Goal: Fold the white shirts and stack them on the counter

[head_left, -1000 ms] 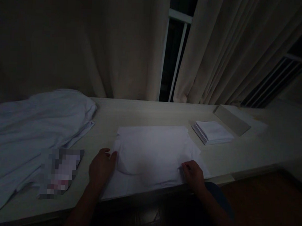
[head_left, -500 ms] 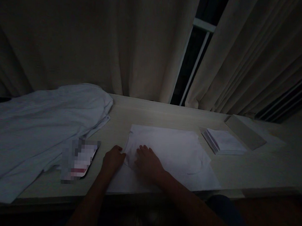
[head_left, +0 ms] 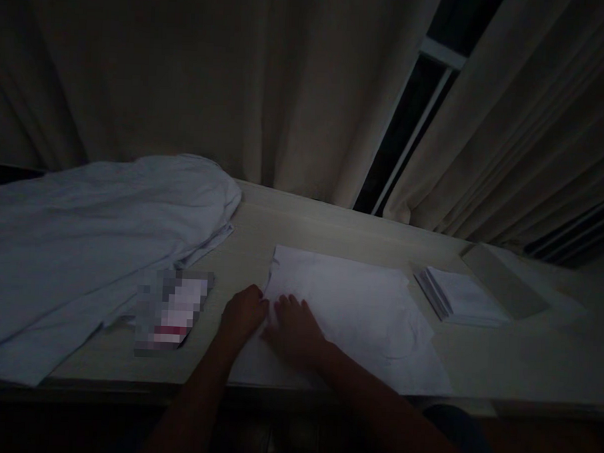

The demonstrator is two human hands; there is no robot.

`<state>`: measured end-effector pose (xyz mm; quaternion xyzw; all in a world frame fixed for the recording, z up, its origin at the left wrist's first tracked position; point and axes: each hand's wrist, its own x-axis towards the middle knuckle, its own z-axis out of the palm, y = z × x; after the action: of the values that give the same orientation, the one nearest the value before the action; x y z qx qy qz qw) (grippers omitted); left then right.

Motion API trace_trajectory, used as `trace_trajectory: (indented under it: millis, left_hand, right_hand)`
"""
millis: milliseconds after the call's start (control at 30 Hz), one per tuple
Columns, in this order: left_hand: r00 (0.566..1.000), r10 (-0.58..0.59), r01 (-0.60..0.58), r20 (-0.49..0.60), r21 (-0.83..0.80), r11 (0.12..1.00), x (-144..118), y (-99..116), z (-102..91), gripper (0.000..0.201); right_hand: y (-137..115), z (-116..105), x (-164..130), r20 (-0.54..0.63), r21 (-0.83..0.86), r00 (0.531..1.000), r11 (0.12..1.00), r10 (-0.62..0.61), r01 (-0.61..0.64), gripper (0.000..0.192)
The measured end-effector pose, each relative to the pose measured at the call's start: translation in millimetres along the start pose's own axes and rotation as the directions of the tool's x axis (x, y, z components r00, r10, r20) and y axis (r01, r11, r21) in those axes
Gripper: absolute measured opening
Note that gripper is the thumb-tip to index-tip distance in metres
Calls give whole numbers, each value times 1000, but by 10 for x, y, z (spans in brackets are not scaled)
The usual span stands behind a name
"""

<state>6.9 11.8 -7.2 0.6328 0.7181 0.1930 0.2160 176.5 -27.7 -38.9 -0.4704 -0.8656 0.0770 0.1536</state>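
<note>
Head: right fingers (head_left: 292,309) apart on cloth (head_left: 351,302); left fingers (head_left: 251,296): hold unclear; garment (head_left: 116,225), folded stack (head_left: 464,297) flanking.

No text, label, brand, number or sign can be read.

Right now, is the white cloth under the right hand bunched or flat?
Mostly flat: the white cloth lies smooth across its middle on the table, with creases toward its right side.

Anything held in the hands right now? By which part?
Can't confirm a hold: the left hand is at the left edge of the white cloth, too dark to tell a pinch; the right hand lies over it near that edge.
</note>
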Motion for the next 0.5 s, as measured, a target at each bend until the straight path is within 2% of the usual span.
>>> trace_trajectory:
  millis: [67,167,300,500]
  left_hand:
    - [1000,9,-9,-21,-29,1000,57,50,-8,31]
    - [998,-8,1,-65,-103,995,201,149,-23,37]
    - [991,-74,49,-108,-214,976,461,268,-9,45]
    - [985,-144,102,-92,-360,927,754,326,101,49]
  right_hand:
    - [100,-82,96,-55,-9,998,1000,25,-25,53]
    - [331,-206,217,-130,-35,984,991,121,-127,50]
    - [595,-233,188,-114,-45,969,974,218,-224,52]
    - [624,-144,67,-157,-55,964,973,212,-223,52]
